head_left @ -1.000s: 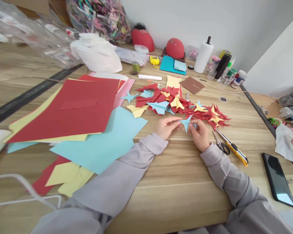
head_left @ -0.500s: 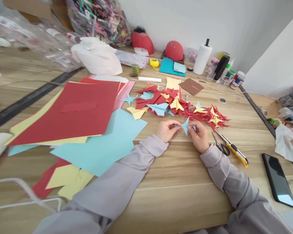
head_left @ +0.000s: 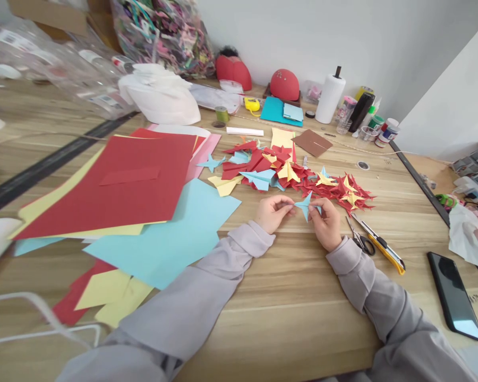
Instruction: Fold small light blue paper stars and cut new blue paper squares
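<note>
A small light-blue folded paper star (head_left: pixel 304 206) is held just above the wooden table, between my two hands. My left hand (head_left: pixel 271 214) is closed, with thumb and fingertips pinched at the star's left point. On the other side, my right hand (head_left: pixel 326 223) pinches the star's right part, covering some of it. Beyond them lies a heap of folded red paper pieces (head_left: pixel 258 162) mixed with blue and yellow ones. Another blue paper star (head_left: pixel 211 163) rests at the heap's left end. Yellow stars (head_left: pixel 352 198) lie on the red pieces at its right.
Scissors (head_left: pixel 362 240) and a yellow utility knife (head_left: pixel 384 249) lie right of my right hand. A phone (head_left: pixel 454 294) is farther right. Large red sheets (head_left: pixel 143 185) and blue sheets (head_left: pixel 175 239) are stacked at left. Bottles and a white roll (head_left: pixel 330 98) stand at the back.
The blue star has shifted slightly to the right and tilted in my fingers, and more of its left point shows. My hands have barely moved.
</note>
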`<state>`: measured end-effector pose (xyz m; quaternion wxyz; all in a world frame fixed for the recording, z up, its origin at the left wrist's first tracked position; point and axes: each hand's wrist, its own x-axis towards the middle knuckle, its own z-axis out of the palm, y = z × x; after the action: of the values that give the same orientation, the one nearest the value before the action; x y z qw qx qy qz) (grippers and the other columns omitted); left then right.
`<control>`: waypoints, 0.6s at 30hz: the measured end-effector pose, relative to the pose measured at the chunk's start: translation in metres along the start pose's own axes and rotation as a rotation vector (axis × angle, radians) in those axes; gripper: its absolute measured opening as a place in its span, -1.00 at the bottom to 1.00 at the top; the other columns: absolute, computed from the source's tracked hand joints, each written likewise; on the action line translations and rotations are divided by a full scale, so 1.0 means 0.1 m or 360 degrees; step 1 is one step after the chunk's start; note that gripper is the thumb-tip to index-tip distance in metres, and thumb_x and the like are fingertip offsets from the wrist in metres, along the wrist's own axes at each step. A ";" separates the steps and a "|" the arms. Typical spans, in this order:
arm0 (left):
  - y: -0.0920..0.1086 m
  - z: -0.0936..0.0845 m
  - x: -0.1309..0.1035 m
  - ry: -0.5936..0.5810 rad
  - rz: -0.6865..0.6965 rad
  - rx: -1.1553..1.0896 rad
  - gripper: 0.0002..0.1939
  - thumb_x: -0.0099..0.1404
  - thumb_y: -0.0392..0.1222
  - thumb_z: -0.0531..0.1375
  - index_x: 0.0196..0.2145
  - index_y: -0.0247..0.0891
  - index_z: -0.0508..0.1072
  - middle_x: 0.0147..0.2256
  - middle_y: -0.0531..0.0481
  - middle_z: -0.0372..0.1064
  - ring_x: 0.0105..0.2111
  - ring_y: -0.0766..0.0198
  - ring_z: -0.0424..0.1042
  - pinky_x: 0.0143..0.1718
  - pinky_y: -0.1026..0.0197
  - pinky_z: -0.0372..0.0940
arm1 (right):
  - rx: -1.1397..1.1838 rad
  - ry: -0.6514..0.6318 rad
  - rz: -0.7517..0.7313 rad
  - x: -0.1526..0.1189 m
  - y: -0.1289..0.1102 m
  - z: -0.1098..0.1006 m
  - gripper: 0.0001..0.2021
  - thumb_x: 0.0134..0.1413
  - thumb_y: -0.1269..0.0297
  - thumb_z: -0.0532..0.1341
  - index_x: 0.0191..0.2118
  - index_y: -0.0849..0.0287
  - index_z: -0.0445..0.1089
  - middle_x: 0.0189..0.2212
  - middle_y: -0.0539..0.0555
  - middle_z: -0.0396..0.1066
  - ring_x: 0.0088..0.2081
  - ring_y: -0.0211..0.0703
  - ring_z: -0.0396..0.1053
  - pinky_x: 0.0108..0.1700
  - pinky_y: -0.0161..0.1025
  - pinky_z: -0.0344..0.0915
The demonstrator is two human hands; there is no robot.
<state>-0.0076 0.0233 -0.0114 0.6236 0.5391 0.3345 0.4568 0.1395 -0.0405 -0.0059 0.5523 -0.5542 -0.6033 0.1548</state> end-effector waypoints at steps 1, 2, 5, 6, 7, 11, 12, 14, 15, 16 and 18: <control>0.00 0.00 0.00 0.0016 0.0005 -0.0005 -0.84 -0.03 -0.21 0.27 -0.46 -0.33 0.43 -0.59 0.01 0.43 -0.56 0.26 0.44 -0.42 0.18 0.38 | -0.0010 0.0014 0.0006 0.00 0.00 0.00 -0.94 0.10 0.30 0.13 -0.33 0.14 0.32 -0.50 -0.03 0.29 -0.51 -0.27 0.23 -0.41 -0.27 0.19; 0.01 0.00 0.00 0.0029 0.0012 -0.0010 -0.84 -0.03 -0.21 0.27 -0.46 -0.33 0.42 -0.59 0.02 0.42 -0.56 0.27 0.43 -0.43 0.19 0.38 | -0.0018 0.0028 0.0013 0.00 0.00 0.00 -0.94 0.10 0.30 0.13 -0.33 0.14 0.32 -0.52 -0.03 0.29 -0.51 -0.27 0.23 -0.42 -0.28 0.19; 0.03 -0.01 0.01 0.0077 0.0048 -0.0035 -0.82 -0.03 -0.20 0.27 -0.46 -0.34 0.40 -0.59 0.02 0.41 -0.57 0.29 0.42 -0.46 0.21 0.37 | -0.0029 0.0066 0.0041 0.01 0.00 0.00 -0.93 0.10 0.28 0.13 -0.33 0.14 0.31 -0.56 -0.05 0.28 -0.53 -0.27 0.24 -0.43 -0.28 0.20; 0.03 -0.02 0.01 0.0102 0.0060 -0.0055 -0.80 -0.03 -0.19 0.27 -0.46 -0.34 0.38 -0.57 0.02 0.41 -0.57 0.30 0.42 -0.48 0.22 0.37 | -0.0024 0.0079 0.0050 0.01 0.00 0.00 -0.93 0.11 0.28 0.13 -0.34 0.14 0.31 -0.57 -0.05 0.28 -0.53 -0.27 0.24 -0.43 -0.28 0.20; 0.04 -0.02 0.02 0.0124 0.0068 -0.0083 -0.78 -0.04 -0.18 0.28 -0.45 -0.34 0.36 -0.54 0.02 0.42 -0.57 0.31 0.42 -0.49 0.23 0.36 | -0.0014 0.0091 0.0060 0.01 0.00 0.00 -0.92 0.11 0.27 0.13 -0.34 0.14 0.30 -0.57 -0.05 0.28 -0.54 -0.27 0.25 -0.43 -0.28 0.21; 0.05 -0.02 0.01 0.0102 0.0060 -0.0211 -0.70 -0.06 -0.17 0.31 -0.40 -0.30 0.29 -0.45 0.01 0.43 -0.56 0.33 0.42 -0.50 0.23 0.36 | 0.0020 0.0092 0.0077 0.01 0.02 0.01 -0.92 0.11 0.26 0.13 -0.33 0.14 0.30 -0.58 -0.06 0.28 -0.55 -0.28 0.25 -0.45 -0.28 0.21; 0.06 -0.01 0.01 0.0065 0.0063 -0.0219 -0.68 -0.07 -0.17 0.31 -0.38 -0.29 0.29 -0.43 0.01 0.43 -0.56 0.33 0.42 -0.51 0.23 0.35 | 0.0022 0.0079 0.0076 0.01 0.03 0.01 -0.92 0.11 0.26 0.13 -0.32 0.14 0.30 -0.58 -0.06 0.28 -0.55 -0.28 0.25 -0.45 -0.28 0.21; 0.06 0.00 0.00 -0.0038 0.0069 -0.0185 -0.65 -0.08 -0.19 0.32 -0.33 -0.29 0.32 -0.42 0.02 0.43 -0.56 0.32 0.41 -0.52 0.24 0.34 | 0.0016 0.0031 0.0062 0.01 0.04 0.01 -0.92 0.11 0.26 0.13 -0.31 0.13 0.31 -0.56 -0.05 0.29 -0.55 -0.28 0.24 -0.45 -0.28 0.21; 0.05 0.01 -0.01 -0.0098 0.0070 -0.0140 -0.66 -0.08 -0.19 0.32 -0.32 -0.29 0.35 -0.44 0.01 0.43 -0.56 0.32 0.41 -0.51 0.24 0.34 | 0.0007 -0.0001 0.0041 0.01 0.04 0.01 -0.92 0.12 0.27 0.13 -0.30 0.13 0.31 -0.54 -0.04 0.30 -0.54 -0.27 0.25 -0.44 -0.28 0.22; 0.05 0.01 -0.01 -0.0151 0.0070 -0.0086 -0.68 -0.07 -0.19 0.31 -0.32 -0.31 0.39 -0.46 0.01 0.43 -0.56 0.31 0.41 -0.50 0.24 0.33 | -0.0010 -0.0037 0.0005 0.01 0.03 0.01 -0.93 0.11 0.28 0.13 -0.30 0.13 0.32 -0.50 -0.02 0.32 -0.51 -0.27 0.26 -0.43 -0.27 0.23; 0.03 0.01 -0.02 -0.0196 0.0073 0.0021 -0.76 -0.06 -0.19 0.30 -0.39 -0.33 0.44 -0.53 0.01 0.42 -0.55 0.30 0.41 -0.48 0.24 0.33 | -0.0067 -0.0084 -0.0092 0.02 0.02 0.01 -0.93 0.11 0.30 0.14 -0.31 0.13 0.34 -0.42 0.02 0.34 -0.42 -0.23 0.29 -0.40 -0.27 0.24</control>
<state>-0.0080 0.0216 -0.0084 0.6287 0.5778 0.2861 0.4347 0.1400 -0.0374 -0.0065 0.5286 -0.5438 -0.6365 0.1405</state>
